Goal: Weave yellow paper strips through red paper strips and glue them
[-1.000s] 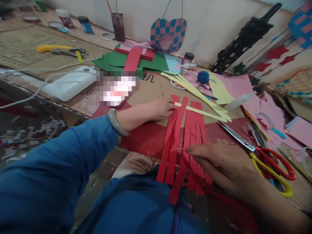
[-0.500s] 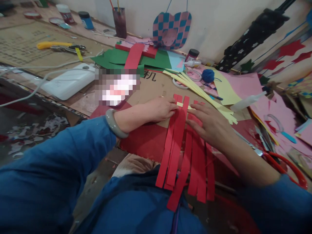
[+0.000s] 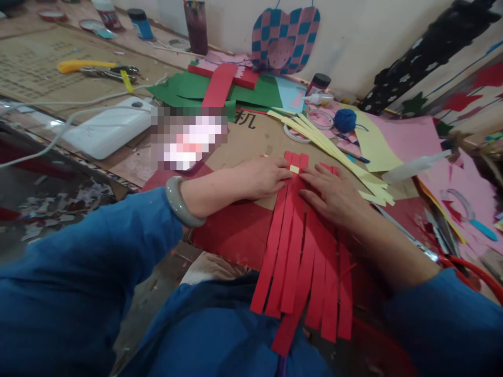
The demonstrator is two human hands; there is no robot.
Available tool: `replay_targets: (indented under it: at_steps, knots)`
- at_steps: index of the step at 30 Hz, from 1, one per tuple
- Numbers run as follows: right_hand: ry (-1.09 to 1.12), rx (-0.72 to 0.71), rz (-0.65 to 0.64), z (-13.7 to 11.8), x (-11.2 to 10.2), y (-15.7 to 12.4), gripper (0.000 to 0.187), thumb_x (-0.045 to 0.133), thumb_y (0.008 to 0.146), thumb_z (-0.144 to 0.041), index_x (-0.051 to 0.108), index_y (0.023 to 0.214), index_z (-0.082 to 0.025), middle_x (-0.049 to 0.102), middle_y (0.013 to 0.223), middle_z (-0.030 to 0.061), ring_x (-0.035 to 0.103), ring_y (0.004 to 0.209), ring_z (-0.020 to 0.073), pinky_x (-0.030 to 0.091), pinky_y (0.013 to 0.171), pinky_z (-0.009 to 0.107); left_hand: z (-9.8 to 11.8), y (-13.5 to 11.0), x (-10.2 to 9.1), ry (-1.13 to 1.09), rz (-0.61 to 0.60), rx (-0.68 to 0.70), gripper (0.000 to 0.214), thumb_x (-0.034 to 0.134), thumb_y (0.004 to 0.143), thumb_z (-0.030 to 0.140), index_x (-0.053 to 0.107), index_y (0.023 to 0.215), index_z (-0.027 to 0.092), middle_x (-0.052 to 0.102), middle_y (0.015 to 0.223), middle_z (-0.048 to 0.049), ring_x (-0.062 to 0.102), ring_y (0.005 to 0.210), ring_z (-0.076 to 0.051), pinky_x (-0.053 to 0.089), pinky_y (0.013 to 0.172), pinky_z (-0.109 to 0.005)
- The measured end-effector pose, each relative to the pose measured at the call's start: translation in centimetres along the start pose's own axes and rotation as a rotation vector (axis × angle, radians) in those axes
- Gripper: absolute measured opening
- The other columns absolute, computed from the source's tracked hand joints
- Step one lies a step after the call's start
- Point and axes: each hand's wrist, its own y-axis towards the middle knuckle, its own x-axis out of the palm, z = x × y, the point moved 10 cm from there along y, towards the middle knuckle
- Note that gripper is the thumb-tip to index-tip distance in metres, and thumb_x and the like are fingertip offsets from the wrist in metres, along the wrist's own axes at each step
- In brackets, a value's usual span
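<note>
Several long red paper strips [image 3: 291,235] fan out toward my lap, their upper ends close together. A small patch of a pale yellow paper strip [image 3: 294,169] shows across them between my hands. My left hand [image 3: 262,177] holds the left edge of the red strips near the top, fingers bent and thumb hidden. From the right, my right hand [image 3: 334,196] lies over the upper strips with its fingers stretched out and pressing down. Beneath my hands is a piece of brown cardboard [image 3: 257,141] with a red area [image 3: 236,230].
Pale yellow strips [image 3: 334,152] lie beyond my right hand. Red-handled scissors [image 3: 428,252] rest at the right, near a white glue bottle [image 3: 416,166]. At left are a white power bank [image 3: 110,131], a blurred-out phone [image 3: 192,141] and a yellow cutter [image 3: 86,66].
The upper red strips have been drawn closer together, and less of the yellow strip shows between them. My right hand's fingertips have come nearer the left hand. The view has shifted slightly.
</note>
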Motion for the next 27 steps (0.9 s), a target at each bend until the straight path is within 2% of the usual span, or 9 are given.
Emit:
replay_targets:
  at_steps: [12, 18, 23, 27]
  knots:
    - [0.013, 0.062, -0.071, 0.0, 0.3, -0.1, 0.050, 0.034, 0.096, -0.036, 0.057, 0.134, -0.013, 0.050, 0.150, 0.0130, 0.037, 0.143, 0.0384, 0.031, 0.110, 0.070, 0.0, 0.0, 0.1, 0.013, -0.014, -0.004, 0.038, 0.038, 0.102, 0.030, 0.063, 0.128, 0.019, 0.057, 0.140, -0.0111, 0.057, 0.126, -0.025, 0.046, 0.101, -0.040]
    - [0.026, 0.023, -0.030, 0.0, 0.1, -0.2, 0.048, 0.035, 0.096, -0.034, 0.056, 0.135, -0.017, 0.052, 0.148, 0.0125, 0.039, 0.142, 0.0367, 0.032, 0.109, 0.071, 0.0, 0.0, 0.1, 0.022, 0.014, 0.019, 0.037, 0.038, 0.101, 0.030, 0.064, 0.125, 0.019, 0.059, 0.137, -0.0108, 0.057, 0.124, -0.024, 0.046, 0.099, -0.039]
    - [0.028, 0.028, -0.032, -0.1, 0.3, -0.1, 0.048, 0.036, 0.096, -0.034, 0.056, 0.135, -0.015, 0.052, 0.148, 0.0144, 0.040, 0.141, 0.0383, 0.031, 0.108, 0.072, 0.0, 0.0, 0.1, 0.010, 0.009, 0.009, 0.038, 0.037, 0.101, 0.030, 0.063, 0.128, 0.020, 0.059, 0.138, -0.0108, 0.058, 0.123, -0.024, 0.046, 0.100, -0.040]
    - [0.014, 0.026, 0.020, 0.5, -0.9, -0.3, 0.047, 0.036, 0.096, -0.035, 0.059, 0.132, -0.016, 0.057, 0.143, 0.0147, 0.043, 0.139, 0.0384, 0.036, 0.105, 0.069, 0.0, -0.1, 0.1, 0.013, -0.002, 0.010, 0.039, 0.037, 0.102, 0.030, 0.061, 0.131, 0.019, 0.057, 0.140, -0.0109, 0.058, 0.124, -0.024, 0.046, 0.101, -0.039]
